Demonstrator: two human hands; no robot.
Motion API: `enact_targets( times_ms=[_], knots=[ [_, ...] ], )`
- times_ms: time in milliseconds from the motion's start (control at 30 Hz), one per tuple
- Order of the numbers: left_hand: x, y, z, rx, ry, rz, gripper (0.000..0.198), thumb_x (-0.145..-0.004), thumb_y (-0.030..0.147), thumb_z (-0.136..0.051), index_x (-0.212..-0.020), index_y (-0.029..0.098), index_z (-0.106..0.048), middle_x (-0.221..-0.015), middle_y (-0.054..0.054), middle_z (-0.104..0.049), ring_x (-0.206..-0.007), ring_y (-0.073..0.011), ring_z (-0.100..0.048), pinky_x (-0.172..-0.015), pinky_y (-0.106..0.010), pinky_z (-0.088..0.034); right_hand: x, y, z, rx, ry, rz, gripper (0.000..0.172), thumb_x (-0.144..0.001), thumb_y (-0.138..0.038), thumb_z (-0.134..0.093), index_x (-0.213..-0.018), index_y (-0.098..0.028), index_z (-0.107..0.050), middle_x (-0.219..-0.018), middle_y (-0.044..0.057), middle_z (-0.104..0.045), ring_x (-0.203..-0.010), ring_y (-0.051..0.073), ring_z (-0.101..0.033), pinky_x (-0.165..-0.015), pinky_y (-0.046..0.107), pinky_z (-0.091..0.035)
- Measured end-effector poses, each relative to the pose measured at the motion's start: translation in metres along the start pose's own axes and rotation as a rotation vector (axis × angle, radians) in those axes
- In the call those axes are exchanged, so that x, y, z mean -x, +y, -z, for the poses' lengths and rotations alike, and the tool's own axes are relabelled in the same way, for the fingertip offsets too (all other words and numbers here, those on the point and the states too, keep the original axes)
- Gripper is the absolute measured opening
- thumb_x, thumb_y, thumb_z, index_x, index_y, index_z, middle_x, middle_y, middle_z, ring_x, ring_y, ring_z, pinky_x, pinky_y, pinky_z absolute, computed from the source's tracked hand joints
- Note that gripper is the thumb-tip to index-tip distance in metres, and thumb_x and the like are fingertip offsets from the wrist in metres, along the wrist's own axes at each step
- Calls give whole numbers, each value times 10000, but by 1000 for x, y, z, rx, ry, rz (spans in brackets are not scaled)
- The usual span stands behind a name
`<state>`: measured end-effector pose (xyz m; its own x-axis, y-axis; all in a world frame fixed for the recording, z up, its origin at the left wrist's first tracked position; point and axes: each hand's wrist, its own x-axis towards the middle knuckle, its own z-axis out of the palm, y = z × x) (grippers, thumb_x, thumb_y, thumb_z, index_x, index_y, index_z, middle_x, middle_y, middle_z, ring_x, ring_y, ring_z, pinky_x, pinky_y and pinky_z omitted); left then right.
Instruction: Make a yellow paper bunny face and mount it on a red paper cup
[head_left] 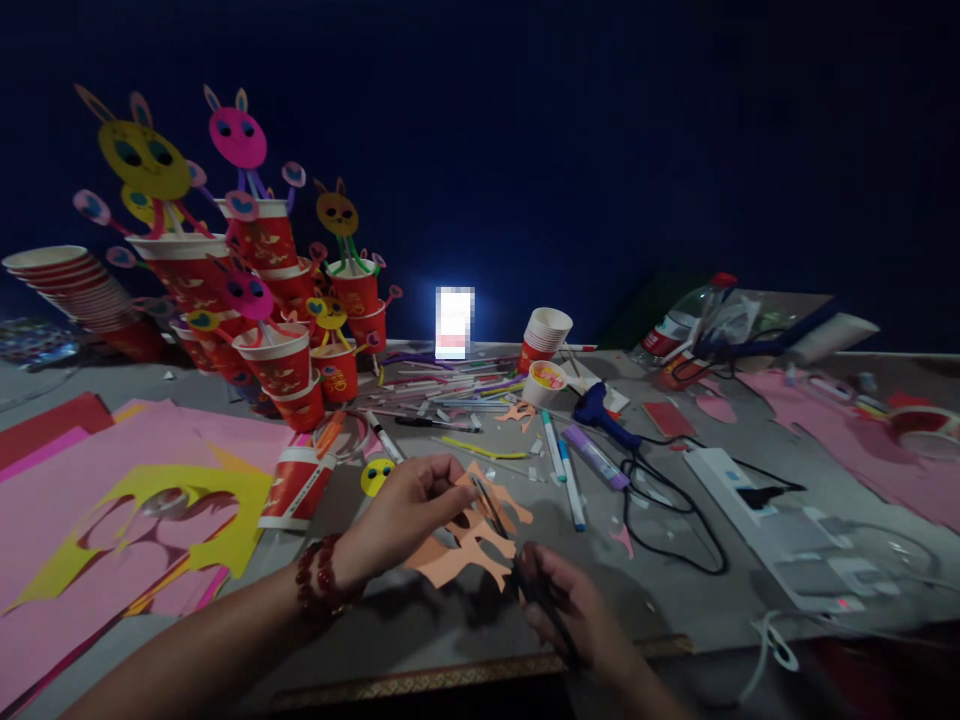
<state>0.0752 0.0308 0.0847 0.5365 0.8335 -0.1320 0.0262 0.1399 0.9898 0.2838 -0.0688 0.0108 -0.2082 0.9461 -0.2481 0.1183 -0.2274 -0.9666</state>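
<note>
My left hand (pixel 420 500), with a beaded bracelet at the wrist, pinches an orange sheet of paper (pixel 450 565) that has several holes and ragged cut-outs. In my right hand (pixel 570 610) is a pair of scissors (pixel 536 590) with dark handles. Its blades point up and away, lying at the paper near my left fingertips. Whether the blades are closed on the paper I cannot tell. Just beyond my left hand lies a small yellow paper face (pixel 378 478) with dark eyes.
Red paper cups (pixel 281 355) bearing paper rabbit figures stand stacked at the left. Coloured paper (pixel 45 530) covers the left side. Markers (pixel 571 485), a blue glue gun (pixel 604 415) with its cord, and a power strip (pixel 772 520) lie to the right. A lit screen (pixel 454 322) stands behind.
</note>
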Motion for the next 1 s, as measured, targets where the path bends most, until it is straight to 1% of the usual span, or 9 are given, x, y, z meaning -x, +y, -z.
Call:
enact_targets(
  times_ms=[133, 233, 400, 533, 600, 700, 833, 1000],
  knots=[
    [0, -1, 0, -16, 5, -8, 339, -814, 484, -656, -713, 178, -554, -637, 21, -597, -606, -132, -616, -542, -208, -469, 0, 0, -1, -1, 12, -5, 572, -638, -701, -695, -689, -220, -391, -637, -60, -359, -529, 78, -339, -451, 180, -329],
    [0, -2, 0, -14, 0, -14, 320, -838, 463, -635, -722, 178, -548, -654, 19, -605, -615, -128, -619, -545, -203, -464, 0, -1, -2, -40, 8, -6, 589, -631, -721, -692, -694, -219, -390, -625, -65, -359, -511, 70, -338, -437, 173, -329],
    [1, -1, -1, -27, 17, -19, 340, -826, 473, -644, -706, 178, -525, -646, 23, -583, -610, -127, -615, -541, -200, -454, 0, 6, -5, -64, 26, -10, 589, -625, -717, -711, -697, -213, -413, -602, -77, -353, -475, 55, -330, -407, 160, -324],
    [1, 1, -2, -12, 28, -9, 357, -806, 482, -660, -687, 179, -511, -627, 33, -545, -594, -120, -593, -533, -198, -460, 2, 1, -7, -95, 47, -51, 564, -652, -684, -720, -701, -207, -424, -596, -79, -371, -478, 53, -361, -432, 163, -357],
    [2, 2, -2, -11, 40, -9, 363, -799, 481, -667, -679, 178, -506, -625, 35, -536, -586, -111, -573, -535, -194, -465, 3, -4, -8, -110, 45, -61, 572, -649, -700, -713, -717, -204, -437, -601, -76, -385, -486, 55, -382, -444, 166, -361],
    [2, 4, -2, 3, 41, 3, 370, -795, 489, -668, -682, 179, -501, -639, 30, -546, -581, -106, -557, -511, -185, -462, 4, -10, -9, -133, 22, -47, 603, -636, -735, -698, -722, -201, -432, -597, -76, -390, -482, 54, -377, -451, 174, -351],
    [2, 3, -2, 8, 37, -6, 367, -803, 489, -664, -691, 177, -505, -657, 20, -572, -597, -110, -580, -496, -172, -456, 3, -9, -11, -148, 10, -24, 603, -650, -734, -691, -740, -207, -412, -585, -76, -398, -477, 60, -374, -452, 180, -338],
    [2, 0, -2, 32, 52, 7, 382, -779, 505, -686, -690, 181, -503, -647, 29, -550, -597, -117, -582, -480, -176, -459, 2, -7, -14, -167, 7, -13, 574, -668, -711, -694, -758, -216, -417, -598, -76, -401, -478, 68, -371, -461, 191, -332]
  ],
)
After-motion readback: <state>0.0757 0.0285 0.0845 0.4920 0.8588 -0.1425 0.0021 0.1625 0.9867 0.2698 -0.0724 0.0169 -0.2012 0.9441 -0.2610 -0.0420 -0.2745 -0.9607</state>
